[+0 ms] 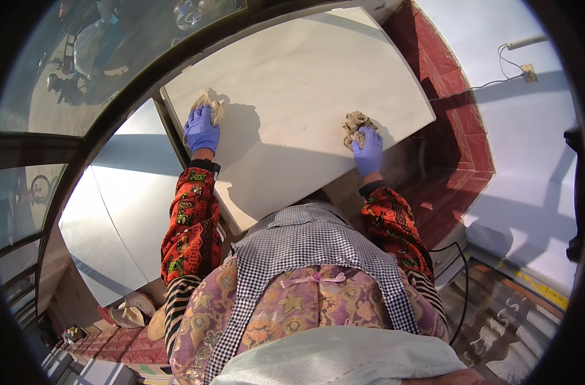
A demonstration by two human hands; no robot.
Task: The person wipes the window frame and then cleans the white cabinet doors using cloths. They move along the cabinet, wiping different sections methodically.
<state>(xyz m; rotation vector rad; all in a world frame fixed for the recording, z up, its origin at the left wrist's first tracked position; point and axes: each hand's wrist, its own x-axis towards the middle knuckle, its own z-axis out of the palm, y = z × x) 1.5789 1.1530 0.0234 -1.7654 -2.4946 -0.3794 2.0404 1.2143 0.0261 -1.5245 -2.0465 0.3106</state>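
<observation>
My left hand (202, 130), in a blue-violet glove, is on a crumpled beige cloth (217, 111) near the left edge of a broad white top (292, 86). Part of that cloth is hidden under the fingers. Toward the right front edge, my right hand (369, 153), gloved alike, grips another crumpled beige-brown cloth (354, 126). Both cloths rest on the white top, which bears faint smudges. My shadow and the shadows of my hands fall across it.
A second white surface (124, 192) with a curved seam lies to the left. Window panes in a dark frame (148, 72) run along the left and back. Red tiling (446, 62) borders the right wall, where a cable leads to a socket (529, 72). A black cord (466, 279) hangs at right.
</observation>
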